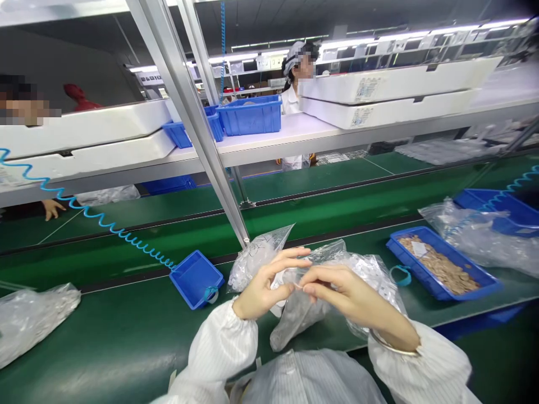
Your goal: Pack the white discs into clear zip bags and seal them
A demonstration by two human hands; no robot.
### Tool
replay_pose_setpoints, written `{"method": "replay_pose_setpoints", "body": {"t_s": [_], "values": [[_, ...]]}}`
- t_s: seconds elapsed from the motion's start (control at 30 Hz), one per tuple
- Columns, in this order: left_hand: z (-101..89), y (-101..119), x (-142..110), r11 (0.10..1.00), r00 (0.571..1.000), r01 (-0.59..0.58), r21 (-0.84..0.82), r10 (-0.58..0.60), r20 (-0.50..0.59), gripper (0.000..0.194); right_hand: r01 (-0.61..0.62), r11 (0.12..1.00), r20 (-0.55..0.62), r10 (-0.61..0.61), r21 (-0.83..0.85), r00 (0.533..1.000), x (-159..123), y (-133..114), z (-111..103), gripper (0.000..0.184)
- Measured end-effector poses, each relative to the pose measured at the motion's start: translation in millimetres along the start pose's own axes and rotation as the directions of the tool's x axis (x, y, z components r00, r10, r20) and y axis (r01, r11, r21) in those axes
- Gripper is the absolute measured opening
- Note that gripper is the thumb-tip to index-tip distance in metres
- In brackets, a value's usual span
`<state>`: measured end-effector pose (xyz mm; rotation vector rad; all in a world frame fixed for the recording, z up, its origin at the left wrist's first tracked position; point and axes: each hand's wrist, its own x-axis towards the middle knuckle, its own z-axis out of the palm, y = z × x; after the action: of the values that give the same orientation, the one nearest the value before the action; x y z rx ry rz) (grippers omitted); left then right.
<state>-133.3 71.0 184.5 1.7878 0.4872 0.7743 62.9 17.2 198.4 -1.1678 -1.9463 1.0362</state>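
My left hand [265, 286] and my right hand [351, 297] meet above the green conveyor belt [138, 331]. Both pinch the thin film of a clear plastic bag [362, 275], which holds small silvery parts. A small pale piece shows at the fingertips, but it is too small to name. A second clear bag [252, 261], marked with black lines, sits just behind my left hand. A metal band [393, 348] circles my right wrist, and white striped sleeves cover both forearms.
To the right stands a blue tray [429, 286] of brown small parts, and to the left a smaller blue tray [196, 279]. Plastic bags [33, 320] lie on the belt. A blue coiled cord [122, 231] runs left. A metal-post shelf holds white boxes. A co-worker [297, 73] stands beyond.
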Motion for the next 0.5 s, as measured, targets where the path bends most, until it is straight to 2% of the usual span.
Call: {"method": "replay_pose_setpoints", "body": {"t_s": [0.1, 0.23, 0.37, 0.5], "values": [[-12.4, 3, 11, 0.998, 0.983, -0.019, 0.058, 0.008, 0.181, 0.031, 0.023, 1.0, 0.01, -0.023, -0.004, 1.0, -2, -1, -8, 0.022], [-21.9, 14, 22, 0.963, 0.957, -0.004, 0.268, -0.074, 0.281, 0.01, -0.008, 1.0, -0.081, 0.008, -0.008, 0.997, -4, -8, -23, 0.021], [-26.8, 20, 25, 0.917, 0.976, -0.043, 0.397, -0.046, 0.213, 0.007, -0.108, 0.994, -0.136, 0.107, 0.002, 0.985, -8, -10, -32, 0.021], [-31.3, 19, 22, 0.908, 0.989, -0.074, 0.412, 0.013, 0.15, 0.003, -0.165, 0.986, -0.211, 0.162, 0.005, 0.964, -16, -1, -37, 0.022]]}}
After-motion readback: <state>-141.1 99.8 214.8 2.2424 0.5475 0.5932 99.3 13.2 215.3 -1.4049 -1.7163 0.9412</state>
